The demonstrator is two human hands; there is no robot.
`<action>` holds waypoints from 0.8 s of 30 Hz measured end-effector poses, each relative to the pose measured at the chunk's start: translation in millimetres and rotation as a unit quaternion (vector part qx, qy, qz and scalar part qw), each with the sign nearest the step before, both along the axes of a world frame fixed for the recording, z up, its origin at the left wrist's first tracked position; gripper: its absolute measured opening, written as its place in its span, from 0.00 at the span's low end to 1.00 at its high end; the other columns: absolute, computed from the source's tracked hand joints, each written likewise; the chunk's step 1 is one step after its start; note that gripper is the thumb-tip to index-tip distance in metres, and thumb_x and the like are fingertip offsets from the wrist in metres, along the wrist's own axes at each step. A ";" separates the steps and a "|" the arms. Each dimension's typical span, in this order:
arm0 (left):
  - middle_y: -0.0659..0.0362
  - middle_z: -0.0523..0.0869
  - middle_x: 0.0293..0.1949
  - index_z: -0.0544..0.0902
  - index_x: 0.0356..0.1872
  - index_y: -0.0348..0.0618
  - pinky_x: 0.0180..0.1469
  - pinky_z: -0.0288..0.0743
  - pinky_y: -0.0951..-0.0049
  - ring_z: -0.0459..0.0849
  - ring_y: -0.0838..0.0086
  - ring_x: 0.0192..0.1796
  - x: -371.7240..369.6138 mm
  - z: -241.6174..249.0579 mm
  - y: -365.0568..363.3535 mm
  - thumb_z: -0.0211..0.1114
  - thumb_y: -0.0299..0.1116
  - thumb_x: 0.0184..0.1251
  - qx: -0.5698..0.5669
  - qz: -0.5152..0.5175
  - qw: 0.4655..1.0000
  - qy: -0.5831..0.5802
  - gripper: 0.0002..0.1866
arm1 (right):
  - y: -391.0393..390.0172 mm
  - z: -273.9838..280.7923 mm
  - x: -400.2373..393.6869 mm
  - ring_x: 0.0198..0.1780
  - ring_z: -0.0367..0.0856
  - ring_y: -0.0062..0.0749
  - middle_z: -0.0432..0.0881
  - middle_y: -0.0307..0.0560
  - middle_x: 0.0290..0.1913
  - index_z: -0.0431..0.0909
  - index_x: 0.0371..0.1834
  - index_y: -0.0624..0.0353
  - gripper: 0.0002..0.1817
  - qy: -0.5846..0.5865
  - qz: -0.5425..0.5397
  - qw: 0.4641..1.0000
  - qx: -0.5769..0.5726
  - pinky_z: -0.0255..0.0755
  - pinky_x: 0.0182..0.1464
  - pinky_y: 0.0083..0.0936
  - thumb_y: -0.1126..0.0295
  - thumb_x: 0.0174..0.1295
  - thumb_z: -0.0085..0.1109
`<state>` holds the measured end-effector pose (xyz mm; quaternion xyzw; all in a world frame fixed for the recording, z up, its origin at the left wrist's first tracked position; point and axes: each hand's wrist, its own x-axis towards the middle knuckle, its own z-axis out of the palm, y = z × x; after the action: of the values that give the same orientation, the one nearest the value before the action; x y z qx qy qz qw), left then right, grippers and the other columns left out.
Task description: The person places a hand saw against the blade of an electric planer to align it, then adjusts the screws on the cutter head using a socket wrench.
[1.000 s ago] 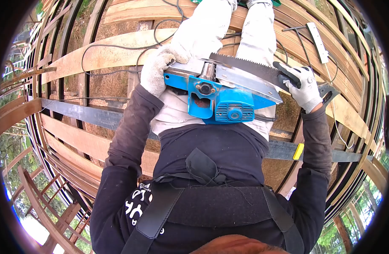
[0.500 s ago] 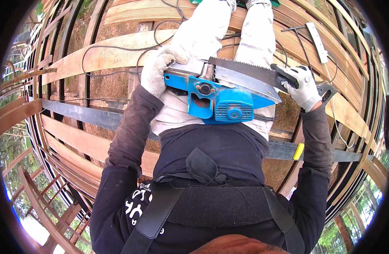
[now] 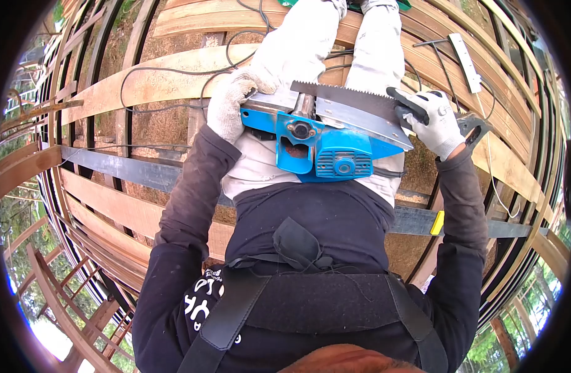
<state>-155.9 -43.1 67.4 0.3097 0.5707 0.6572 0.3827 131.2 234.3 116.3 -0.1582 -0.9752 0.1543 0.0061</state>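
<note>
A blue electric planer (image 3: 344, 149) lies upside down across my lap, its metal sole facing up and away. My left hand (image 3: 232, 102), in a white glove, is closed round the planer's left end. In my right hand (image 3: 434, 118), also gloved with dark fingertips, the fingers are wrapped over the dark blade of a handsaw (image 3: 360, 99). The toothed edge points away from my body, and the blade lies along the planer's sole. The saw's handle (image 3: 475, 129) sticks out to the right of my right hand.
Wooden boards (image 3: 173, 78) cross beams with gaps between them. Black cable (image 3: 167, 70) loops on the left. A white power strip (image 3: 464, 62) lies at the upper right. A yellow object (image 3: 437, 222) rests on a dark metal beam (image 3: 148, 173) that runs beneath me.
My right hand and the saw have shifted left, so the blade tip reaches farther across the planer. My left hand and the planer have stayed in place.
</note>
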 end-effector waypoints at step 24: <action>0.52 0.86 0.38 0.81 0.33 0.32 0.55 0.73 0.70 0.83 0.68 0.46 3.7 6.3 -0.2 0.50 0.31 0.67 -0.008 0.016 0.999 0.029 0.13 | -8.7 20.5 1.9 0.47 0.83 0.47 0.86 0.49 0.44 0.83 0.59 0.47 0.26 0.042 0.022 0.999 -0.018 0.73 0.53 0.40 0.74 0.53 0.68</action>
<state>-152.2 -43.2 73.7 0.3166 0.5919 0.6489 0.3582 133.1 225.6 136.7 -0.1299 -0.9745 0.1783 0.0410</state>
